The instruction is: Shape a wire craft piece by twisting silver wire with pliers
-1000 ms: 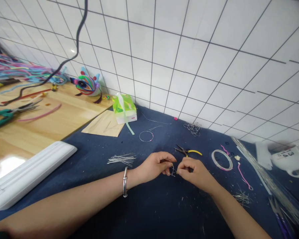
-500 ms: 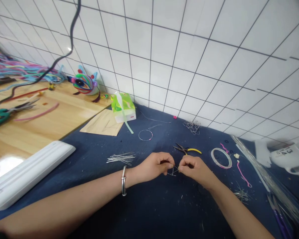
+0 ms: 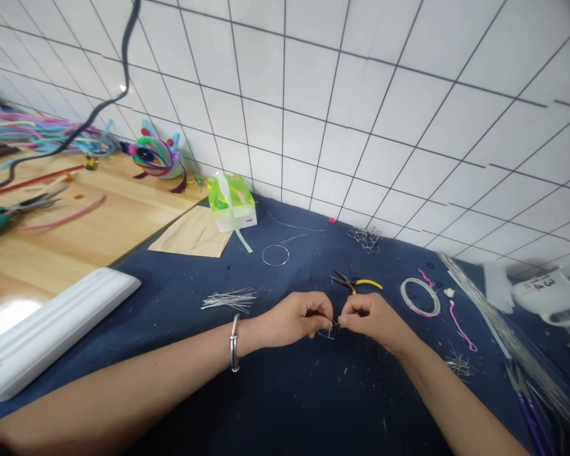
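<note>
Thin silvery wire (image 3: 330,334) is pinched in the fingers of my left hand (image 3: 304,316), with a bent length showing below the fingertips. My right hand (image 3: 371,318) pinches the same wire just to the right, and the fingertips of both hands almost meet. How the wire is bent between them is too fine to make out. Right behind my hands lie yellow-handled pliers (image 3: 355,282), their jaws pointing left. A bundle of straight cut wires (image 3: 228,299) rests beyond my left wrist, and a wire ring (image 3: 276,255) with small pink bits lies farther back.
A green tissue box (image 3: 232,206) stands on brown card (image 3: 190,234) at the back left. On the right are a wire coil (image 3: 420,297), loose wire bits (image 3: 460,365), purple-handled scissors (image 3: 527,405) and long wires (image 3: 513,342). A long white case (image 3: 61,329) lies left.
The fingertips of both hands have come slightly closer together on the wire. The whole view has shifted a little; the other things stay where they were.
</note>
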{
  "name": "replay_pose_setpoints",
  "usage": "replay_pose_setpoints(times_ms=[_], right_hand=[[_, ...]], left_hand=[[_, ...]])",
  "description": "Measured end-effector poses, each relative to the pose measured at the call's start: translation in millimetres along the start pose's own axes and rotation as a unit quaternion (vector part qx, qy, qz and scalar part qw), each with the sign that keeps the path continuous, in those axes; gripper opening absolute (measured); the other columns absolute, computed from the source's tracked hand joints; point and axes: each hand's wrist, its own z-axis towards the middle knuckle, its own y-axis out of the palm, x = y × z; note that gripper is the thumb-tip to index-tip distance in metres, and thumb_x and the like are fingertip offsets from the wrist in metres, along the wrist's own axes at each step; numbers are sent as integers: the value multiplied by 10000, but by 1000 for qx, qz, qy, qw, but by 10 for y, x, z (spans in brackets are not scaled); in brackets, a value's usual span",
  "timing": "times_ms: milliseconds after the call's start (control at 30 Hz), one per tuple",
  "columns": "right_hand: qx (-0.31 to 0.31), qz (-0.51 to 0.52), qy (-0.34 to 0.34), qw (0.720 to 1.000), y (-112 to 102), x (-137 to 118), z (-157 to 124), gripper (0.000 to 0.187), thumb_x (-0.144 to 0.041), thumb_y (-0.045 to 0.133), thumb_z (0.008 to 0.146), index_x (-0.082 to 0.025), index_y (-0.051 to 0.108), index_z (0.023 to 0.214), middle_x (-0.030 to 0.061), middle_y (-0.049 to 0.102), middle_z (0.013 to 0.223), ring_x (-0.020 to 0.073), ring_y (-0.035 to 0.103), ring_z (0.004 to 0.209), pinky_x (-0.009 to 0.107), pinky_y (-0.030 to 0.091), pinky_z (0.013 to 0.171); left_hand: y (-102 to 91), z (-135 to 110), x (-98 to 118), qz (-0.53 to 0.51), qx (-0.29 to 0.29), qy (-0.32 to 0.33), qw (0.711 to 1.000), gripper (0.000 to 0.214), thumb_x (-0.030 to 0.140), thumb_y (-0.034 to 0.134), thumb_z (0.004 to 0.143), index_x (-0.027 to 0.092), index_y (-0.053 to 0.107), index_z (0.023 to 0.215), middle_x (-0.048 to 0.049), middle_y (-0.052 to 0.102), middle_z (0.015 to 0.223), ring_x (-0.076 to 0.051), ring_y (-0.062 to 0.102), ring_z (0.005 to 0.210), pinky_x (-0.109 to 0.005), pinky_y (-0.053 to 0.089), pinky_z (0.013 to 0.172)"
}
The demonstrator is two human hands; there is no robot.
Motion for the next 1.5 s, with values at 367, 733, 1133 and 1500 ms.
replay_pose_setpoints(times_ms=[367,733,1133,1500], right_hand=[[-14,-82,-26,996,-1,-69,15,93,-195,537,665,-147,553,587,-40,471,584,54,400,517,177,304,489],[-26,-88,-32,995,14,-107,29,72,-167,519,631,-150,566,580,-40,490,578,54,411,509,172,303,477],[-66,-37,12,997,-14,-145,36,120,-240,570,651,-134,585,596,-47,453,506,56,360,492,177,274,460],[117,-201,-74,970,-130,14,38,369,-469,392,832,-198,561,1016,60,556,940,178,489,872,305,381,748]], left_hand=[[14,-3,-7,-20,-25,-9,999,68,209,489,795,144,505,804,7,537,724,-73,527,573,-205,415,559],[28,1,-9,-44,-42,-13,998,67,205,509,782,143,495,804,11,538,724,-72,536,566,-202,413,550],[51,-16,30,-51,-40,-3,998,76,186,537,756,139,484,782,2,564,711,-56,478,535,-193,392,514],[-28,3,51,-105,53,26,993,121,230,562,763,125,503,767,-1,568,694,-49,470,524,-194,376,518]])
